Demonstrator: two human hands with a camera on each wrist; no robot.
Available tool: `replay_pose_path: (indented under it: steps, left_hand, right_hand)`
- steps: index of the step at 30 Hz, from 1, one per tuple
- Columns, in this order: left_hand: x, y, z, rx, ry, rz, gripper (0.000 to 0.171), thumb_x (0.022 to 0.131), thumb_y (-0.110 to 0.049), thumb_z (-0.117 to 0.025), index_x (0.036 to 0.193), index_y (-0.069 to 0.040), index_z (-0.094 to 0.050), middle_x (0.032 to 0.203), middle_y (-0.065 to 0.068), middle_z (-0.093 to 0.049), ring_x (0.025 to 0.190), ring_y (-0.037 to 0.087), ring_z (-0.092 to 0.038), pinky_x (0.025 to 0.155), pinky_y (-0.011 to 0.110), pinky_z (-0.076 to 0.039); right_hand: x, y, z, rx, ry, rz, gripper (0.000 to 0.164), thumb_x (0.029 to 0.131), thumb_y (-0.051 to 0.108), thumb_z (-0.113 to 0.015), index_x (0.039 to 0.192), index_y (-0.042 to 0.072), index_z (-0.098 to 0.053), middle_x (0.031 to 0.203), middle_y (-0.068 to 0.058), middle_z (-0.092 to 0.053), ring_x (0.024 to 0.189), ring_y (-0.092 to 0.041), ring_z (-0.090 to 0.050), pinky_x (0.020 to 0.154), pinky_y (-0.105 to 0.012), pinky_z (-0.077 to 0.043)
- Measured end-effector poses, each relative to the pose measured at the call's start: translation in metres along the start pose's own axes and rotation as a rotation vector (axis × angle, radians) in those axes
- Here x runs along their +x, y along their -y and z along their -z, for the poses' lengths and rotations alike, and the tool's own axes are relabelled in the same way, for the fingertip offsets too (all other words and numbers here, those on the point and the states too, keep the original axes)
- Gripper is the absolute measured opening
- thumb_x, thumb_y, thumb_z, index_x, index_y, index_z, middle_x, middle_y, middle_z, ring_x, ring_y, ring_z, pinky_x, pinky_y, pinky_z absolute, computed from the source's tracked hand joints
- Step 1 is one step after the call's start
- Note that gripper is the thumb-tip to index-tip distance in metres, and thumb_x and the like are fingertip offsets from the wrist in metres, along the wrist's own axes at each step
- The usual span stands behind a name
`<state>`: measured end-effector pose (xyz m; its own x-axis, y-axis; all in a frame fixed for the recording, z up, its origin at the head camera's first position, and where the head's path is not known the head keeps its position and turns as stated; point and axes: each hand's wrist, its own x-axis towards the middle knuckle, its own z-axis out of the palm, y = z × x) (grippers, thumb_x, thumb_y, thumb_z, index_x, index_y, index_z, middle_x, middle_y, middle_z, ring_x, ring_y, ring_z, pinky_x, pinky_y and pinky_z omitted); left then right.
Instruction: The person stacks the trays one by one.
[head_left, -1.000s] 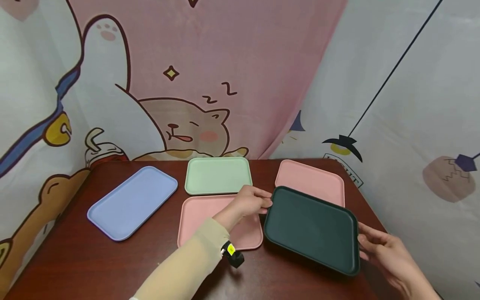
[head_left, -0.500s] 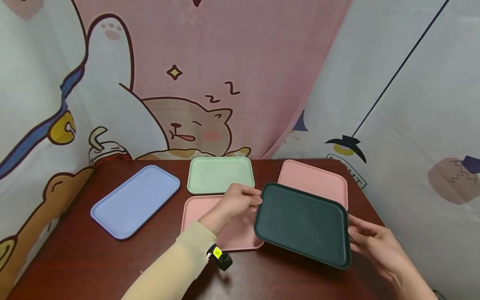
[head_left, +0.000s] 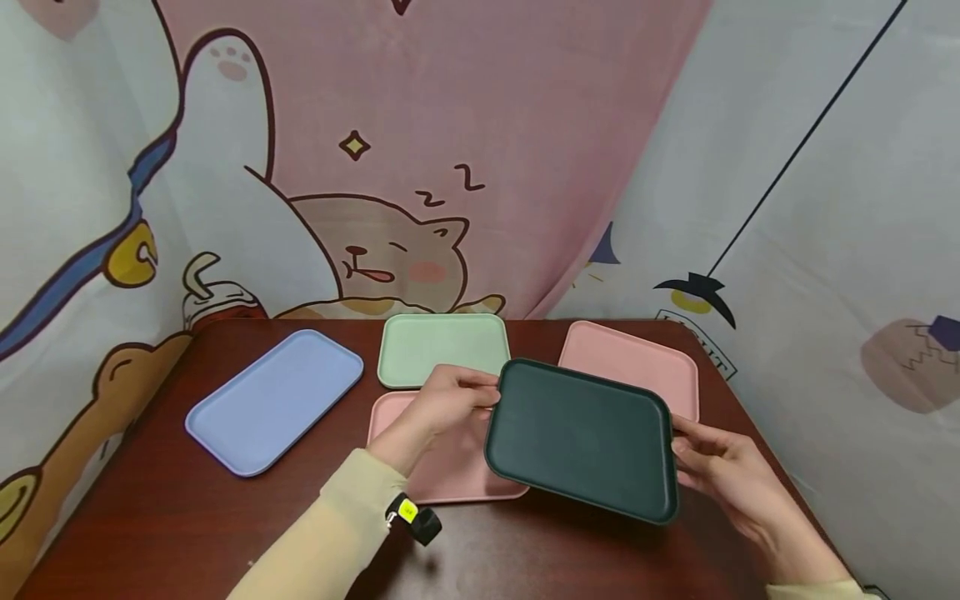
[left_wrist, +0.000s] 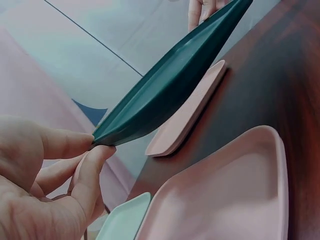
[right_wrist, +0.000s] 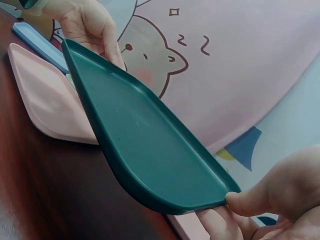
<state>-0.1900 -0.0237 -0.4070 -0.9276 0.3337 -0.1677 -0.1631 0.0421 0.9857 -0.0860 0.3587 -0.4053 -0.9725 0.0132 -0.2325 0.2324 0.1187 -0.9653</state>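
Both hands hold a dark green rectangular tray (head_left: 581, 442) up off the table. My left hand (head_left: 446, 404) pinches its left short edge, thumb on top and fingers below, as the left wrist view shows. On the opposite short edge, my right hand (head_left: 723, 467) grips the rim the same way. Beneath the tray's left end lies a pink tray (head_left: 450, 467), partly covered by the dark green tray and my left arm. A second pink tray (head_left: 633, 358) sits behind, its near edge hidden by the dark green one.
At the back middle lies a light green tray (head_left: 442, 346). A blue tray (head_left: 273, 400) lies slanted on the left of the brown table (head_left: 150, 517). A printed curtain (head_left: 525, 125) hangs right behind the table and along its sides.
The dark green tray, carried by both hands, has moved left and slightly up, now overlapping more of the front pink tray. The other trays stay put on the table.
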Motion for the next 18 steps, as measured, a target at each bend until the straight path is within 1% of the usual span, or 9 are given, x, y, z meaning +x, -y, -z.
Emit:
replay_pose_path:
  steps: [4,10,14,18]
  left_hand:
    - [-0.004,-0.001,0.009,0.003,-0.012,-0.021,0.025,0.097,0.003,-0.073,0.121,0.006,-0.076,0.107,0.015,-0.077,0.083,0.015,-0.073,0.081,0.035,-0.064]
    - [-0.011,0.0,0.02,-0.026,-0.019,-0.031,0.024,0.097,0.004,-0.072,0.121,0.008,-0.075,0.11,0.018,-0.076,0.085,0.016,-0.073,0.082,0.035,-0.064]
    - [-0.016,0.002,0.027,-0.017,-0.034,-0.041,0.025,0.097,0.003,-0.073,0.121,0.009,-0.074,0.111,0.018,-0.076,0.083,0.015,-0.073,0.079,0.032,-0.063]
    - [-0.021,0.002,0.033,-0.001,-0.056,-0.03,0.024,0.097,0.001,-0.073,0.121,0.007,-0.075,0.111,0.017,-0.076,0.085,0.015,-0.073,0.078,0.03,-0.063]
  right_hand:
    - [0.004,0.004,-0.008,-0.014,0.032,0.036,0.059,0.106,0.008,-0.066,0.157,-0.007,-0.04,0.112,-0.008,-0.066,0.105,-0.012,-0.073,0.079,-0.031,-0.063]
    - [0.01,0.008,-0.017,0.017,0.083,0.079,0.056,0.107,0.005,-0.063,0.156,-0.008,-0.04,0.116,-0.006,-0.069,0.106,-0.015,-0.074,0.081,-0.032,-0.064]
    - [0.014,0.009,-0.023,0.016,0.089,0.086,0.056,0.106,0.003,-0.063,0.156,-0.01,-0.04,0.111,-0.008,-0.067,0.104,-0.015,-0.074,0.078,-0.032,-0.064]
    - [0.017,0.012,-0.031,0.001,0.076,0.073,0.057,0.106,0.001,-0.063,0.155,-0.013,-0.037,0.106,-0.009,-0.066,0.1,-0.014,-0.074,0.076,-0.031,-0.064]
